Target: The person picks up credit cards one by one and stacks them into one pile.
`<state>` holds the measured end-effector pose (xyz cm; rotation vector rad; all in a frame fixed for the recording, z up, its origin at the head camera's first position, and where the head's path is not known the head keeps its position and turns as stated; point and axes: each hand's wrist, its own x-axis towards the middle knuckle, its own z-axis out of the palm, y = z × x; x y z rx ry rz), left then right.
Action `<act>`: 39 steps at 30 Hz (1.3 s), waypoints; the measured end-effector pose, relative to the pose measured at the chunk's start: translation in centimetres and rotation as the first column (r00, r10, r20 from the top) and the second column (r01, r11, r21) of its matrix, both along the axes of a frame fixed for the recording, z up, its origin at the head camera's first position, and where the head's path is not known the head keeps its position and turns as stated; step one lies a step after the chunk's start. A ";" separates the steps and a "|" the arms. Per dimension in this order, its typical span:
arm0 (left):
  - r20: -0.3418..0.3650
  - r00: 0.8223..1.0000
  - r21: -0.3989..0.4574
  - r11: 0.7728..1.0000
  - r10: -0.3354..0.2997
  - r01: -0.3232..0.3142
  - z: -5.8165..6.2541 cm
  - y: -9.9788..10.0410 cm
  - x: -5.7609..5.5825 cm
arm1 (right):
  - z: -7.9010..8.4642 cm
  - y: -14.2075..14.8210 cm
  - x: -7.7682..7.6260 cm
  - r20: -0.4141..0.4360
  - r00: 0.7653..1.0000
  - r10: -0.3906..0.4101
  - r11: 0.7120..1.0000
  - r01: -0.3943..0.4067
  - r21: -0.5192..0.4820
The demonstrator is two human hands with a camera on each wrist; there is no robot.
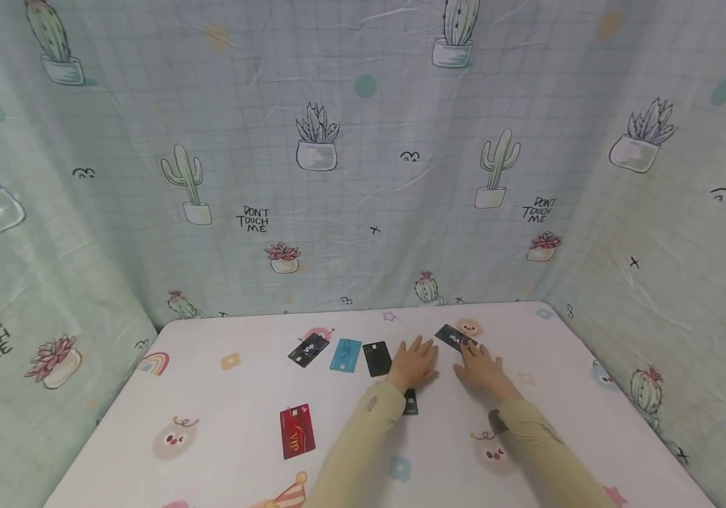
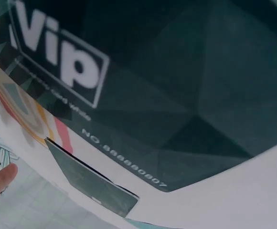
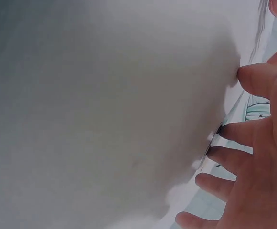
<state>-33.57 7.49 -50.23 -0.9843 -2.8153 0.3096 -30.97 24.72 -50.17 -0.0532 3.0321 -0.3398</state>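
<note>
In the head view my left hand (image 1: 415, 363) is on the white table with fingers spread, holding nothing I can see. A dark card (image 1: 410, 403) lies partly hidden under its wrist; the left wrist view shows a large dark Vip card (image 2: 176, 90) close up. Just left of that hand is a black card (image 1: 377, 359). My right hand (image 1: 482, 368) rests its fingertips on the near end of a black Vip card (image 1: 454, 336), fingers extended. In the right wrist view, fingertips (image 3: 234, 133) meet a thin dark card edge.
A blue card (image 1: 346, 355) and another black Vip card (image 1: 308, 349) lie farther left. Nearer me is a red VIP card (image 1: 297, 431). The patterned table (image 1: 210, 402) is bordered by a hanging cactus-print cloth (image 1: 363, 197) behind and at both sides.
</note>
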 end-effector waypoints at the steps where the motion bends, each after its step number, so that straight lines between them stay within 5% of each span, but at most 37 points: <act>1: 0.005 1.000 0.002 1.000 0.001 -0.001 0.1 0.0 0.0 | 0.0 0.0 0.0 0.003 1.000 0.001 1.000 -0.001 0.005; 7: 0.048 0.999 -0.021 1.000 -0.006 0.007 0.7 0.0 0.2 | -0.1 0.0 -0.2 0.020 1.000 0.017 1.000 -0.017 0.024; 14: 0.006 1.000 -0.094 0.995 -0.030 0.030 1.2 0.0 0.6 | 0.0 0.3 0.2 0.018 0.996 0.084 0.993 -0.086 0.077; 24: 0.047 0.999 -0.107 0.994 0.022 -0.016 1.0 -0.5 1.1 | 1.2 0.2 1.5 0.013 0.975 0.222 0.969 -0.222 0.107; 30: -0.002 1.000 -0.146 0.989 0.020 -0.020 0.6 -0.2 0.9 | 0.4 0.8 0.6 -0.060 0.967 0.248 0.965 -0.241 0.108; 39: -0.135 0.987 -0.169 0.984 -0.087 0.063 -0.7 0.5 0.9 | 0.5 0.3 0.2 -0.146 0.946 0.288 0.954 -0.271 0.124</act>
